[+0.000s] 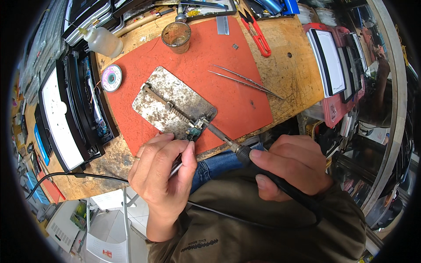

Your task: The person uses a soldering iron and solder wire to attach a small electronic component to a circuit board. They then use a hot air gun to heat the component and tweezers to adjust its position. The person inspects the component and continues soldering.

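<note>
My left hand [164,175] pinches a thin metal tool [175,168], likely tweezers, at the lower edge of a stained metal board holder [151,105]. A small green circuit board [193,133] sits at the holder's clamp, just beyond my left fingertips. My right hand [291,166] grips a soldering iron [241,151] with a black handle. Its tip reaches the right side of the small board; whether it touches is too small to tell. The holder rests on an orange mat [237,109].
Around the mat lie spare tweezers [239,79], red snips [258,37], a glass cup [175,37], a plastic bottle [101,41], a spool [112,78] and stacked device cases [66,114]. Pink trays [329,70] are at the right. The iron's cord [219,217] crosses my lap.
</note>
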Available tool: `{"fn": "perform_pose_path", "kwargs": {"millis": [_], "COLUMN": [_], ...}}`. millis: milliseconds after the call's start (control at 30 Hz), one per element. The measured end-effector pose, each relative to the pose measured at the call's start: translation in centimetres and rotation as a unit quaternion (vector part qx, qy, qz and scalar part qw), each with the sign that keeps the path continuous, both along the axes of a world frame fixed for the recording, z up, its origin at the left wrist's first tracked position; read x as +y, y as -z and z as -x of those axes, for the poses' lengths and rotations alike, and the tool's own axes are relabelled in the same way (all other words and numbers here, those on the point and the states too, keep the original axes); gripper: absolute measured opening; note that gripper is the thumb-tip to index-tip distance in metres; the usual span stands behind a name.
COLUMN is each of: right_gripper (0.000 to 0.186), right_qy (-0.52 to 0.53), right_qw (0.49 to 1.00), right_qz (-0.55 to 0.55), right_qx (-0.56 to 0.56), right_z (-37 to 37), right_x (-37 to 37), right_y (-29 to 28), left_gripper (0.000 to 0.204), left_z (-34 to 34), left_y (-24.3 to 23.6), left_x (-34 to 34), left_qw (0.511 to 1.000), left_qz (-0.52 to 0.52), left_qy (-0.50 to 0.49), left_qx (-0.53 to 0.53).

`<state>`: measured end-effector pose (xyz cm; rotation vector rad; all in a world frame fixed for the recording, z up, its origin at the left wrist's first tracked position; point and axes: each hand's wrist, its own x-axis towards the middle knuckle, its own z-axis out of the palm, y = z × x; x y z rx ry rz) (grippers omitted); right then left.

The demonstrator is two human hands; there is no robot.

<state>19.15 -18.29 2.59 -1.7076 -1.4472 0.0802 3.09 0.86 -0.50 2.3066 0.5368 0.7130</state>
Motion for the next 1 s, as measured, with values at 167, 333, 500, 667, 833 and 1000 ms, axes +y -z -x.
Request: {"fn": "perform_pose_path", "kwargs": {"millis": [167,333,500,667,833,1000], "right_gripper": [0.032,0.032,0.032,0.031,0.034,0.038], "right_qy": [-0.003,-0.002,-0.004,-0.001,-0.004,-0.006], "right_qw": [1.0,1.0,1.0,1.0,1.0,1.0], "right_qz": [0.01,0.007,0.018,0.004,0.016,0.012], "right_qx": [-0.006,-0.006,-0.013,-0.013,-0.011,-0.015], "right_z": [-0.06,-0.06,-0.09,-0.02,-0.1,-0.56], "right_x": [-0.04,-0.02,-0.08,-0.06,0.02,-0.36], "right_y": [-0.2,-0.15,-0.19,-0.18,-0.38,-0.89], "left_gripper": [0.014,0.018,0.02,0.018,0.018,0.017], "left_z": [0.06,0.08,0.27,0.63,0.84,1.03], "left_y": [-0.3,-0.02,0.13,-0.19,-0.31,-0.34], "left_x": [-0.18,-0.12,-0.04,-0.07,-0.13,-0.16], "left_qw": [1.0,1.0,1.0,1.0,1.0,1.0], "left_qz": [0.017,0.003,-0.003,0.007,0.008,0.014], "left_qy": [0.0,-0.005,-0.016,-0.018,-0.016,-0.017], "left_qx": [0.017,0.001,-0.006,-0.003,0.002,0.004]}}
